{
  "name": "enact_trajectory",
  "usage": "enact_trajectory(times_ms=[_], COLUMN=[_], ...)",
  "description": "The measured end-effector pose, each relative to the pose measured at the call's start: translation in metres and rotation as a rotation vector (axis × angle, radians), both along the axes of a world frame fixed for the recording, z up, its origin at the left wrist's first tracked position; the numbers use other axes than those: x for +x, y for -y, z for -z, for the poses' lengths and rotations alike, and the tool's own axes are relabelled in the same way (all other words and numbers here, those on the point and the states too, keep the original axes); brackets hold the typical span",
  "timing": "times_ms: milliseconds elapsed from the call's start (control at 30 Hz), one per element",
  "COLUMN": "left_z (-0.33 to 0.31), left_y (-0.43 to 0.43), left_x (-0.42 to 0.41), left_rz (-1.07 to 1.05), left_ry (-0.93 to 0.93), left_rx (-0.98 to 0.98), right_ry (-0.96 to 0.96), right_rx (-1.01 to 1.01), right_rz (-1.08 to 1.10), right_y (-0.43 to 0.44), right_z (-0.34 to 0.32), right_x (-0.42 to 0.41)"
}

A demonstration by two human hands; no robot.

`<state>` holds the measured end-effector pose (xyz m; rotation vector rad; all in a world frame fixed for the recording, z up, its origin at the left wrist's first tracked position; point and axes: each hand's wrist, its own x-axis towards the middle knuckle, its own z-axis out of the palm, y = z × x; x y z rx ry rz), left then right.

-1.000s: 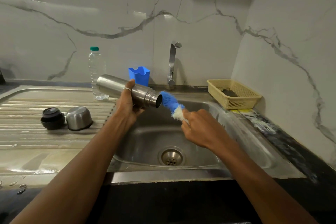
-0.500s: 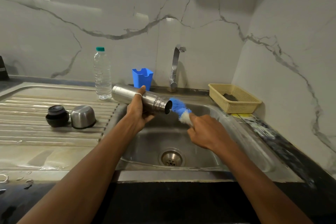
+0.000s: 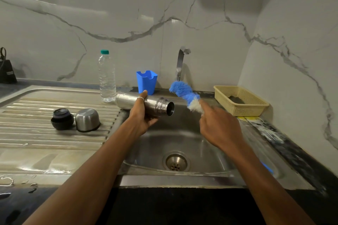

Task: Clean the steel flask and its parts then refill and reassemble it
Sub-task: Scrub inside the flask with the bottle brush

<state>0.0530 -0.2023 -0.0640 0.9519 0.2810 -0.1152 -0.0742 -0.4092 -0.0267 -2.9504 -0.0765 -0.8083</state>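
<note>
Left hand grips flask horizontal, mouth rightward.

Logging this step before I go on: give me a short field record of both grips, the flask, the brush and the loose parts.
left grip: holds steel flask on its side above sink, open mouth pointing right
right grip: holds bottle brush, bristles outside flask, apart from its mouth
loose parts: black stopper and steel cup side by side on drainboard
tap: no water seen running
water bottle: upright, capped, behind flask
</note>
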Motion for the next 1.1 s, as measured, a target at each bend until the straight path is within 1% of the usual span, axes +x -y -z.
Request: enact_trajectory(times_ms=[67,100,267,367,433,567,700,967,1100], left_z=[0.0,0.001,0.005,0.007,0.009,0.013,0.016,0.022,0.022], left_y=[0.001,0.001,0.002,0.006,0.01,0.018,0.022,0.026,0.027], left_x=[-0.001,0.0,0.008,0.01,0.01,0.011,0.017,0.027,0.029], left_rz=[0.015,0.022,0.033,0.054,0.064,0.103,0.133,0.174,0.167], left_ry=[-0.004,-0.008,-0.013,-0.008,-0.008,-0.022,-0.03,-0.055,-0.073], left_rx=[0.003,0.004,0.004,0.007,0.013,-0.012,-0.064,-0.105,-0.088], right_ry=[0.014,0.034,0.167,0.246,0.265,0.193,0.102,0.037,-0.025], right_rx=[0.05,0.041,-0.256,-0.394,-0.48,-0.623,-0.726,-0.863,-0.873], right_rz=[0.023,0.038,0.029,0.005,0.011,0.005,0.026,0.026,0.02], right_y=[-0.003,-0.005,-0.034,-0.062,-0.082,-0.119,-0.138,-0.147,-0.154], right_z=[-0.008,-0.012,-0.058,-0.098,-0.121,-0.148,-0.153,-0.145,-0.135], right_x=[-0.002,-0.002,0.009,0.04,0.07,0.125,0.169,0.229,0.25])
